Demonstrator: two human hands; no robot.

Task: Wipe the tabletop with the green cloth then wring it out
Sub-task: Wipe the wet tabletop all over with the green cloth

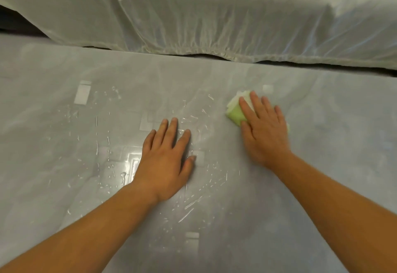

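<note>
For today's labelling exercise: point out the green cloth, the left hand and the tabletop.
green cloth (234, 114), head view, exposed green corner.
left hand (166, 161), head view, back of the hand.
tabletop (335, 144), head view, bare grey patch.

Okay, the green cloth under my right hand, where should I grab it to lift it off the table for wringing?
Probably from above: the folded light-green cloth wad lies flat on the wet grey tabletop under the right hand, fingers straight. Curl those fingers over its exposed far-left end, thumb tucked under the near edge, for a whole-wad grip.
</note>
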